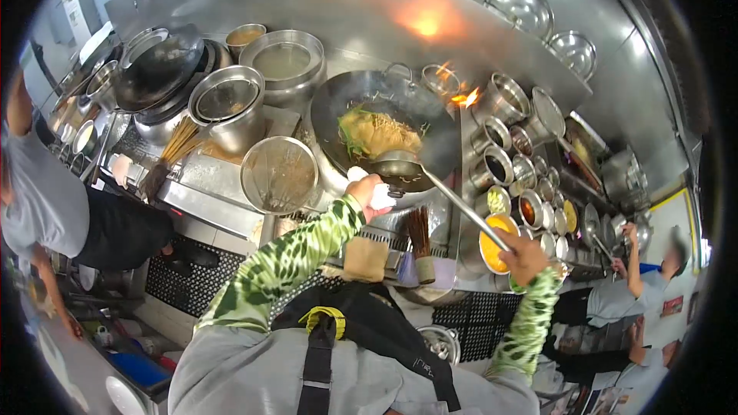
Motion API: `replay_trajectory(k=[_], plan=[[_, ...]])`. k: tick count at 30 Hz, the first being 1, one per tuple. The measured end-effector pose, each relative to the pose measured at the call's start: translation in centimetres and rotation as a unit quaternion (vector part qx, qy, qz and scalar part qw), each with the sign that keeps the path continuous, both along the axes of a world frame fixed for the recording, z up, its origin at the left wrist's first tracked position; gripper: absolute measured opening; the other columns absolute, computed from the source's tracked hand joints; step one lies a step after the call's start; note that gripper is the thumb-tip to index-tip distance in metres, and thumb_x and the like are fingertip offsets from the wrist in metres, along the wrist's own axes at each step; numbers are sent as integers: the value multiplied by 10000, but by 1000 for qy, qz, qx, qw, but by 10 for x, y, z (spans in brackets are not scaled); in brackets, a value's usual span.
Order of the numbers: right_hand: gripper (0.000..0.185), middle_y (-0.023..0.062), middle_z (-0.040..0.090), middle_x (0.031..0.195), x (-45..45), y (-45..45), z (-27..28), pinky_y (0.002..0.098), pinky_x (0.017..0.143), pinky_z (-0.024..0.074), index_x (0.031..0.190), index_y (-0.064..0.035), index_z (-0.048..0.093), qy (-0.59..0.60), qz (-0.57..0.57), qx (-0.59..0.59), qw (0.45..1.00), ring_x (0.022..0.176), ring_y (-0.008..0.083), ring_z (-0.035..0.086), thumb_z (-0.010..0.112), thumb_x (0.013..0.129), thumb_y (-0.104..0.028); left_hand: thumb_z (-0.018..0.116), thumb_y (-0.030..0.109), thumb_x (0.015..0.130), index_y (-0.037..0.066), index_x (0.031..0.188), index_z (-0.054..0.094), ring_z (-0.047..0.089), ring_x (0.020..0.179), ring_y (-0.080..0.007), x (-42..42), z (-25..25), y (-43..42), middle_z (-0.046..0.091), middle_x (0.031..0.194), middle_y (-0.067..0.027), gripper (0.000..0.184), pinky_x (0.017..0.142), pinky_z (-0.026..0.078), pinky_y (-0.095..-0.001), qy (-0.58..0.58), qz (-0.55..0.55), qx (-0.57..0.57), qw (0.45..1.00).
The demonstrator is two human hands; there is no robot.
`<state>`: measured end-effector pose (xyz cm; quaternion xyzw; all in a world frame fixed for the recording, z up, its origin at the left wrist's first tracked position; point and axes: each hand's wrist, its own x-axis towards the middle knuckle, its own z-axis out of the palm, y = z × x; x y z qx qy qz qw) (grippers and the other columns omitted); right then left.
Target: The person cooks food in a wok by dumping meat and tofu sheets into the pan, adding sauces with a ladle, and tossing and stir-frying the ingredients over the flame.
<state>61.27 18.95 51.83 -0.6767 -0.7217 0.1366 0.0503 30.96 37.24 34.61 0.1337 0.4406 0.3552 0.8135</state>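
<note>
A large dark wok (330,107) sits on the stove in front of me, with a mound of noodles (384,132) and some green strips (351,142) inside. My left hand (367,194) is closed on a white cloth (382,197) at the wok's near rim; whether a handle lies under the cloth is hidden. My right hand (526,260) grips the end of a ladle's long handle (469,211). The ladle's bowl (397,162) is down in the wok, against the near side of the noodles.
Flames (466,98) rise beside the wok's right edge. A wire strainer (279,175) lies left of it, near metal pots (231,119). Many seasoning containers (530,207) stand right. A bamboo brush (420,242) is at the front edge. Co-workers (58,207) stand on both sides.
</note>
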Motion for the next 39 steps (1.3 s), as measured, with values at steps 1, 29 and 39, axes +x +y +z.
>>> replay_trajectory(k=[1,29,39], plan=[[485,229,643,949,-13,8,-9,434,749,515,1266,-118,578,-6,-56,-13,998,810,387,636,661,789,-139,564,256,830,131,926,562,625,881,-266,6,-20,17,621,857,-51,158,714,518,-458,-13,-15,7,1000],[501,134,675,811,-7,-16,-11,342,588,493,1340,-86,505,83,-58,-28,994,656,220,638,629,855,-122,501,271,912,131,1018,547,614,792,-261,1,5,-18,616,905,-73,182,654,519,-476,-16,-37,-13,999],[496,209,640,844,-23,59,-78,459,716,494,1332,-144,503,-42,-23,63,997,781,381,617,615,851,-178,516,224,908,82,1004,522,627,847,-288,9,-87,-47,611,928,-103,172,673,544,-435,-77,-32,55,995]])
